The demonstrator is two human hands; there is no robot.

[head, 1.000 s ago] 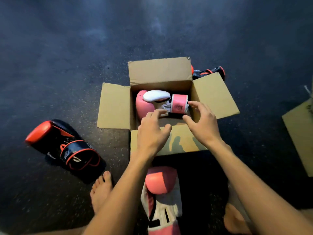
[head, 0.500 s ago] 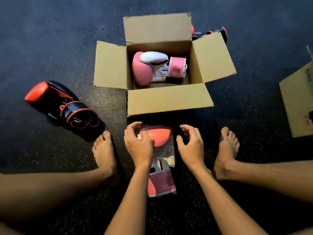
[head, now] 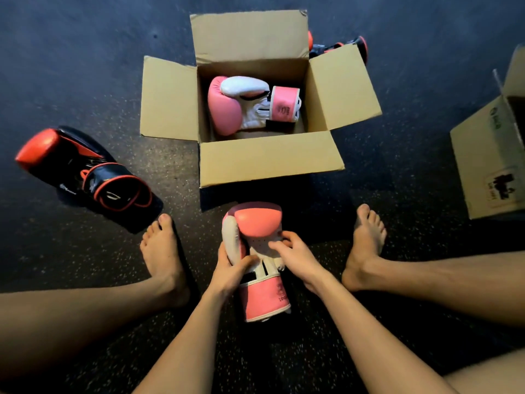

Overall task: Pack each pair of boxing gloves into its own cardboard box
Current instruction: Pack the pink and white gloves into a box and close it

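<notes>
Pair one is sitting half packed. One pink glove (head: pixel 227 109) is lying inside the open cardboard box (head: pixel 270 155) at 12 o'clock. We are holding the second pink glove (head: pixel 257 220) at 6 o'clock of the box, between our feet. Our left hand (head: pixel 230 271) is curling round its white thumb side and our right hand (head: pixel 298 257) is gripping the white palm.

We are judging what is left:
- Drop this glove in with its mate.
- Pack the black-and-red glove (head: pixel 82 169) at 9 o'clock.
- Pack the other black-and-red glove (head: pixel 338 46), which is peeking from behind the box at 1 o'clock.
- Both are probably going into the second box (head: pixel 483 155) at 3 o'clock.

The cuff print and box markings are blurring past reading.
</notes>
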